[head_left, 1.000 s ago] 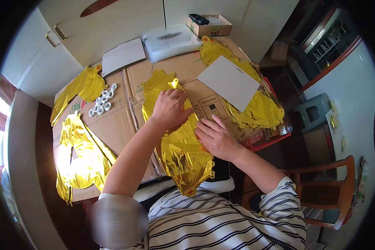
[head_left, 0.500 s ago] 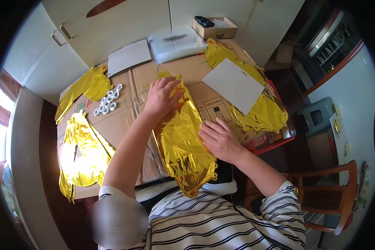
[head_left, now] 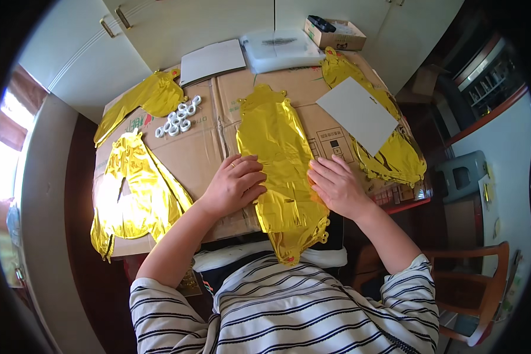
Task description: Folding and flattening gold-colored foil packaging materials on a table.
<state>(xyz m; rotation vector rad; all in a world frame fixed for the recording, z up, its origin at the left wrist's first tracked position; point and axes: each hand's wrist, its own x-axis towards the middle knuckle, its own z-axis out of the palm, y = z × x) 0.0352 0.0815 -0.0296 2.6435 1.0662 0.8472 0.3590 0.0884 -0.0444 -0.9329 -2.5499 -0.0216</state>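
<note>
A gold foil balloon (head_left: 275, 127), uninflated, lies lengthwise in front of me. Its near end (head_left: 289, 248) hangs past the table edge against my lap, and small loops stick out along its rim. My left hand (head_left: 235, 184) has its fingers bent over the left edge of the foil, with the gripping tips partly hidden. On the opposite edge, my right hand (head_left: 341, 187) rests with its fingers stretched and slightly apart, tips touching the foil. Creases run across the middle between both hands.
More flat gold balloons lie at the near left (head_left: 137, 183), far left (head_left: 141, 101) and right (head_left: 401, 159). White ribbon rolls (head_left: 180, 120), a white card (head_left: 359, 115), grey sheets (head_left: 212, 61), a plastic-wrapped stack (head_left: 281, 50) and a small box (head_left: 335, 36) share the cardboard-covered table (head_left: 203, 133).
My left hand has come back from the balloon's far end to its left edge, uncovering that end. The foil lies flatter. My right hand stays at the right edge. The view has shifted.
</note>
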